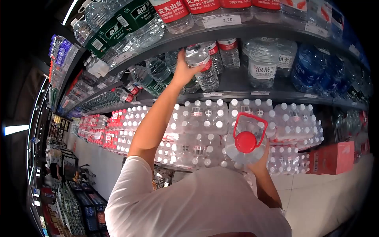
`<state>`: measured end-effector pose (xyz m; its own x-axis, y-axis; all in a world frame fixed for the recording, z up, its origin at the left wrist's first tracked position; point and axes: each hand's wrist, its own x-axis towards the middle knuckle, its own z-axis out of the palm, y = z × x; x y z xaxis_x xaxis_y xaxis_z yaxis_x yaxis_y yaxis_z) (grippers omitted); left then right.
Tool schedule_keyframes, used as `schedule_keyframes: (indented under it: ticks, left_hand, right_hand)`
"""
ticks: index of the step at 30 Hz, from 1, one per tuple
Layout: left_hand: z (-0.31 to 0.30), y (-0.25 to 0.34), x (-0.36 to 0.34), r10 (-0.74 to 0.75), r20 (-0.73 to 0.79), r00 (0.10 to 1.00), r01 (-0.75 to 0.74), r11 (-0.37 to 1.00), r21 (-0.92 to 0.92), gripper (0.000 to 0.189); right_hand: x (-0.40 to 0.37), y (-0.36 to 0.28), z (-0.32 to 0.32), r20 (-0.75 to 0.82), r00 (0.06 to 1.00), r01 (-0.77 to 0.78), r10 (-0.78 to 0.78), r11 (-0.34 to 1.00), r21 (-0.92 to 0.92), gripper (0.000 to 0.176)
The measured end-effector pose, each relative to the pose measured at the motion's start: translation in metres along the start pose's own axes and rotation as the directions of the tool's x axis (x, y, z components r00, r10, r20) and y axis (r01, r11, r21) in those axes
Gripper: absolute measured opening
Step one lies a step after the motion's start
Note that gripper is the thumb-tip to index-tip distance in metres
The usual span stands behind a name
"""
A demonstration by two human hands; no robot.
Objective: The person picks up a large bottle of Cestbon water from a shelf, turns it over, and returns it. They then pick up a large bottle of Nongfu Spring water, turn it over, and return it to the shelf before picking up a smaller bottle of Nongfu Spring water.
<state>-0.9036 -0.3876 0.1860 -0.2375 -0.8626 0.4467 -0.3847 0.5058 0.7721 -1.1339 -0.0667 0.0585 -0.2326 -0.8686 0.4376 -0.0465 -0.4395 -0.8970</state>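
Observation:
My left hand (pixel 184 71) reaches up to the middle shelf, its fingers around a clear water bottle (pixel 206 73) with a red and white label. The bottle is upright near the shelf's front edge, beside other bottles. Low in front of my body, my right hand (pixel 260 164) holds a large clear jug (pixel 246 152) with a red cap and a red carrying loop. That hand is at the jug's lower right side, its fingers partly hidden behind the jug.
Shrink-wrapped packs of white-capped bottles (pixel 201 114) are stacked below the middle shelf (pixel 233 89). Large jugs (pixel 262 65) stand right of my left hand. The upper shelf (pixel 260 31) overhangs it. A red box (pixel 335 158) sits at the lower right.

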Motion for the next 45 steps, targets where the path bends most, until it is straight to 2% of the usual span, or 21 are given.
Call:
schedule_keyframes:
  ticks: [1, 3, 6, 11, 14, 19, 22, 24, 25, 26, 27, 28, 29, 30, 31, 33, 36, 37, 40, 43, 45]
  left_hand:
    - [0.005, -0.016, 0.017, 0.065, 0.017, 0.998, -0.065, 0.998, 0.01, 0.11]
    - [0.016, -0.029, 0.039, 0.196, 0.055, 0.979, -0.198, 0.98, 0.027, 0.118]
    - [0.03, -0.017, 0.031, -0.039, -0.11, 0.993, 0.086, 0.881, 0.465, 0.123]
    - [0.047, -0.019, 0.024, 0.055, -0.262, 0.963, 0.067, 0.899, 0.433, 0.116]
    - [0.056, -0.014, 0.026, 0.043, -0.297, 0.954, 0.1, 0.889, 0.448, 0.116]
    - [0.06, -0.013, 0.033, -0.028, -0.253, 0.967, 0.142, 0.884, 0.444, 0.126]
    - [0.06, -0.017, 0.018, 0.029, -0.263, 0.964, 0.091, 0.897, 0.433, 0.118]
    - [0.057, -0.024, -0.011, 0.266, -0.276, 0.924, -0.118, 0.882, 0.456, 0.102]
    - [0.059, -0.02, -0.036, 0.305, -0.27, 0.913, -0.187, 0.902, 0.388, 0.084]
    - [0.061, -0.014, -0.065, 0.145, -0.191, 0.971, -0.151, 0.988, -0.017, 0.078]
    - [0.06, -0.002, -0.1, -0.037, 0.074, 0.997, 0.062, 0.924, -0.378, 0.077]
    - [0.057, 0.001, -0.126, -0.04, 0.435, 0.899, 0.267, 0.838, -0.475, 0.083]
    - [0.059, 0.015, -0.152, 0.079, 0.628, 0.774, 0.39, 0.721, -0.572, 0.093]
    - [0.071, 0.019, -0.178, 0.151, 0.678, 0.72, 0.353, 0.761, -0.545, 0.101]
    - [0.076, 0.028, -0.2, 0.122, 0.727, 0.675, 0.337, 0.826, -0.452, 0.108]
    - [0.096, 0.038, -0.219, 0.119, 0.715, 0.689, 0.259, 0.881, -0.396, 0.09]
    - [0.125, 0.048, -0.236, 0.091, 0.669, 0.738, 0.332, 0.814, -0.477, 0.085]
    - [0.131, 0.048, -0.234, 0.131, 0.644, 0.753, 0.314, 0.789, -0.527, 0.1]
    - [0.136, 0.046, -0.232, 0.203, 0.586, 0.785, 0.23, 0.783, -0.579, 0.115]
    - [0.138, 0.041, -0.231, 0.213, 0.608, 0.765, 0.257, 0.765, -0.591, 0.114]
    - [0.137, 0.04, -0.233, 0.197, 0.649, 0.735, 0.342, 0.719, -0.606, 0.114]
  right_hand:
    - [-0.001, -0.004, -0.002, -0.061, 0.998, -0.038, 0.033, 0.995, -0.095, 0.098]
    - [0.003, -0.008, -0.005, -0.115, 0.993, -0.03, 0.025, 0.999, -0.042, 0.095]
    - [0.006, -0.012, -0.006, -0.16, 0.986, -0.044, 0.044, 0.999, 0.007, 0.094]
    - [0.001, 0.015, 0.003, -0.164, 0.986, -0.014, 0.006, 0.999, -0.048, 0.111]
    - [0.003, 0.024, 0.0, -0.122, 0.991, -0.055, 0.053, 0.998, -0.007, 0.122]
    - [0.004, 0.017, -0.001, -0.119, 0.984, -0.132, 0.132, 0.991, 0.008, 0.127]
    - [0.0, 0.019, -0.001, -0.123, 0.986, -0.113, 0.112, 0.994, -0.002, 0.127]
    - [-0.001, 0.024, -0.001, -0.144, 0.986, -0.081, 0.079, 0.997, -0.009, 0.127]
    - [0.001, 0.023, 0.0, -0.136, 0.988, -0.073, 0.07, 0.997, -0.018, 0.127]
    - [0.002, 0.022, -0.001, -0.127, 0.99, -0.068, 0.064, 0.997, -0.029, 0.126]
    - [0.002, 0.021, -0.001, -0.117, 0.991, -0.066, 0.06, 0.997, -0.04, 0.126]
    - [0.002, 0.023, -0.001, -0.12, 0.99, -0.08, 0.081, 0.997, 0.01, 0.125]
    - [0.002, 0.028, 0.0, -0.113, 0.988, -0.099, 0.105, 0.993, 0.057, 0.124]
    - [0.004, 0.029, 0.001, -0.102, 0.987, -0.117, 0.128, 0.988, 0.101, 0.123]
    - [0.008, 0.026, 0.002, -0.074, 0.985, -0.148, 0.158, 0.982, 0.12, 0.122]
    - [0.012, 0.015, 0.0, -0.04, 0.978, -0.198, 0.204, 0.972, 0.126, 0.12]
    - [0.012, 0.015, -0.005, -0.022, 0.983, -0.179, 0.181, 0.981, 0.079, 0.117]
    - [0.014, 0.01, -0.006, -0.019, 0.978, -0.202, 0.206, 0.972, 0.118, 0.117]
    - [0.017, 0.008, -0.015, 0.103, 0.977, -0.197, 0.187, 0.975, 0.105, 0.12]
    - [0.03, -0.015, -0.024, 0.042, 0.995, 0.092, -0.089, 0.991, -0.094, 0.121]
    - [0.052, -0.054, -0.025, 0.046, 0.982, 0.187, -0.182, 0.968, -0.17, 0.122]
